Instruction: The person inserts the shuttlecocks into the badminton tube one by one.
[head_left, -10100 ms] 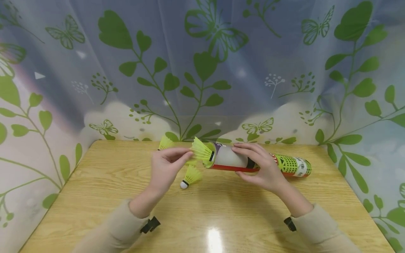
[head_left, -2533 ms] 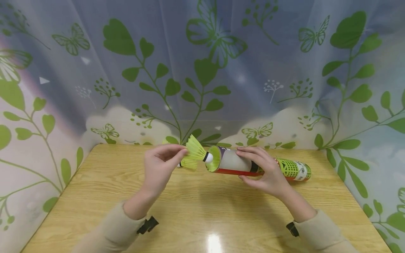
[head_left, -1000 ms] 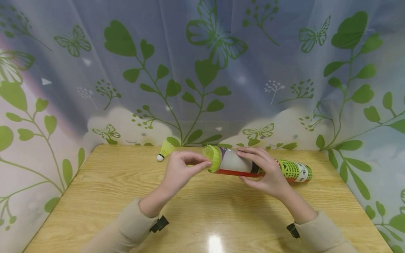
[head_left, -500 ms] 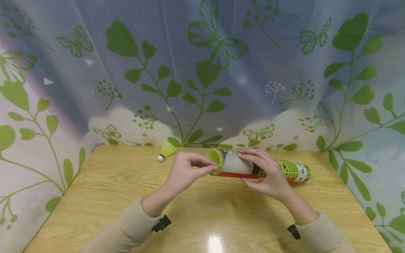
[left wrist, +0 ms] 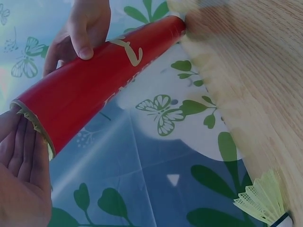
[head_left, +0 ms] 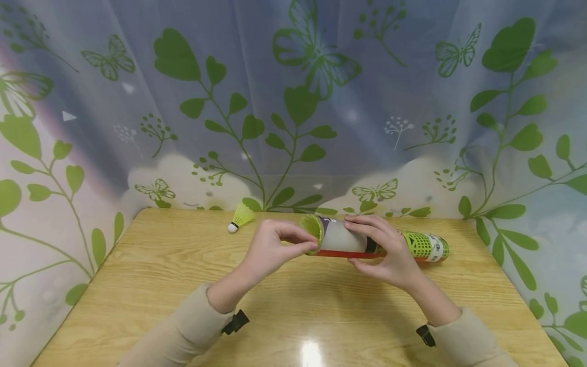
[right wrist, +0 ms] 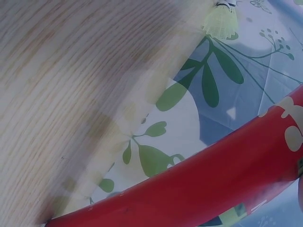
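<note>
A shuttlecock tube (head_left: 341, 237), red, white and yellow-green, lies aslant above the table with its mouth to the left. My right hand (head_left: 385, 244) grips it around the middle, thumb below and fingers on top. At the mouth, the left hand (head_left: 279, 244) pinches the edge of a yellow shuttlecock (left wrist: 29, 116) with thumb and fingers; its skirt is almost wholly inside, and its cork is hidden. In the left wrist view those fingers reach just past the rim. Another yellow shuttlecock (head_left: 241, 217) with a white cork lies on the table, left of the tube.
The wooden table (head_left: 183, 265) ends at the back against a curtain (head_left: 293, 102) printed with leaves and butterflies. Curtain walls also stand on the left and right. A black strap (head_left: 235, 322) sits at the left cuff, another (head_left: 425, 336) at the right.
The shuttlecock my left hand held outside the mouth has gone rightward into the tube, cork first. Fewer loose shuttlecocks lie on the table than ten seconds ago. My right hand keeps its grip.
</note>
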Available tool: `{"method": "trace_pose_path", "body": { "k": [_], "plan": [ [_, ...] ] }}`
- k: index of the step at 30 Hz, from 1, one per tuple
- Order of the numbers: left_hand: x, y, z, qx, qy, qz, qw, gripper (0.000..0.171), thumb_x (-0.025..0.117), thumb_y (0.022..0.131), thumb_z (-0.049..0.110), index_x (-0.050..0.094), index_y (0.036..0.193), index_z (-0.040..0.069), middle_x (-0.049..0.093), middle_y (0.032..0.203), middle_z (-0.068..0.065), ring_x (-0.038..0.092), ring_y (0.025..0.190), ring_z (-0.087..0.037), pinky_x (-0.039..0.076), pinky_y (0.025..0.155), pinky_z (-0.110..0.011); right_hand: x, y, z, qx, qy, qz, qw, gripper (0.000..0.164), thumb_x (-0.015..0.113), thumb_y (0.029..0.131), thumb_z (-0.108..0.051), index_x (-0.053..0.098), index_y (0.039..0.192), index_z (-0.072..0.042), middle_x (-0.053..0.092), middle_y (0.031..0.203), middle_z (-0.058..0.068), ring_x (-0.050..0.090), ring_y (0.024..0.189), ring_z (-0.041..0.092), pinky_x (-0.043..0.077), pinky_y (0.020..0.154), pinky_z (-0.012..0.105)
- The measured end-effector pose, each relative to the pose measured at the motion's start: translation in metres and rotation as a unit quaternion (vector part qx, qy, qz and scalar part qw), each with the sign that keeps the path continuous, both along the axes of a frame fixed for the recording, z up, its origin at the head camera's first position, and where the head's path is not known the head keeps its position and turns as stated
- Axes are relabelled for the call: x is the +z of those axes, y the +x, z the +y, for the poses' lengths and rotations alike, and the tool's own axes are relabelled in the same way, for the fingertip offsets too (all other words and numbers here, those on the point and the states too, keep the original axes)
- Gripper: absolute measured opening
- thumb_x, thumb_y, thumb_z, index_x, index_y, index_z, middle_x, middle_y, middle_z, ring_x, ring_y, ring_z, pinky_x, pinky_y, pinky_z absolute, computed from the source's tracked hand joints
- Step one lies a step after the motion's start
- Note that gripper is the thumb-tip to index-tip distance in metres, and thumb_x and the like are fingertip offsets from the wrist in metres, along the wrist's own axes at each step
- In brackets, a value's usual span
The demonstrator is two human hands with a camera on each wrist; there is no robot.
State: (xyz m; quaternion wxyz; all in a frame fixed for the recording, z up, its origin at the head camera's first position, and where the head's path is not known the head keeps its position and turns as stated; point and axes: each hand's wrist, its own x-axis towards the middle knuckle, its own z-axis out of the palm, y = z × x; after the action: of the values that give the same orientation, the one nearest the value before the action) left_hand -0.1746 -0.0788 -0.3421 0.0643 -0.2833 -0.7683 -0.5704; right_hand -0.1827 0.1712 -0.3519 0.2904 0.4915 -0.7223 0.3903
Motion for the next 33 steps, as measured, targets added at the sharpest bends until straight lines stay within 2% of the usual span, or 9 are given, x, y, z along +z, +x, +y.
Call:
{"method": "trace_pose_path", "body": {
  "k": [6,14,22,29,33],
  "plan": [
    [0.002,0.001,0.000,-0.011,-0.016,0.005,0.9998,0.006,0.077,0.079,0.013,0.077,0.085,0.013,0.073,0.080,0.000,0.067,0.070,-0.007,0.058,0.067,-0.031,-0.001,-0.001,0.001,0.001,-0.001,-0.003,1.000,0.059,0.079,0.061,0.003,0.060,0.117,0.008,0.057,0.117,0.028,0.053,0.110,0.034,0.043,0.097,0.016],
    [0.005,-0.001,-0.004,-0.054,-0.023,-0.007,0.9983,0.007,0.075,0.080,0.009,0.077,0.087,0.010,0.074,0.082,-0.003,0.067,0.069,-0.009,0.058,0.064,-0.028,-0.004,-0.001,0.001,0.011,-0.001,-0.010,1.000,0.061,0.078,0.060,0.004,0.059,0.118,0.008,0.057,0.119,0.027,0.052,0.112,0.035,0.042,0.098,0.017],
    [0.004,-0.002,-0.005,-0.069,-0.039,0.008,0.9968,0.008,0.073,0.082,0.009,0.076,0.089,0.011,0.074,0.085,-0.001,0.067,0.072,-0.007,0.058,0.067,-0.027,-0.003,-0.001,0.001,0.020,-0.008,-0.012,1.000,0.063,0.078,0.058,0.008,0.059,0.118,0.009,0.056,0.119,0.028,0.052,0.113,0.035,0.044,0.095,0.017],
    [0.003,-0.008,-0.015,-0.096,-0.007,0.047,0.9943,0.011,0.072,0.083,0.011,0.075,0.094,0.008,0.074,0.090,-0.003,0.069,0.080,-0.011,0.058,0.071,-0.030,0.000,0.000,0.000,0.015,-0.011,-0.012,1.000,0.062,0.078,0.059,0.007,0.059,0.118,0.009,0.057,0.118,0.028,0.053,0.113,0.034,0.043,0.097,0.018],
    [0.000,-0.015,-0.027,-0.094,0.009,0.051,0.9943,0.011,0.072,0.084,0.008,0.075,0.094,0.006,0.073,0.094,-0.006,0.069,0.085,-0.013,0.058,0.073,-0.031,0.001,0.000,0.000,0.016,-0.013,-0.008,1.000,0.061,0.078,0.059,0.006,0.059,0.117,0.010,0.057,0.118,0.028,0.053,0.113,0.034,0.042,0.098,0.018]
  ]
}}
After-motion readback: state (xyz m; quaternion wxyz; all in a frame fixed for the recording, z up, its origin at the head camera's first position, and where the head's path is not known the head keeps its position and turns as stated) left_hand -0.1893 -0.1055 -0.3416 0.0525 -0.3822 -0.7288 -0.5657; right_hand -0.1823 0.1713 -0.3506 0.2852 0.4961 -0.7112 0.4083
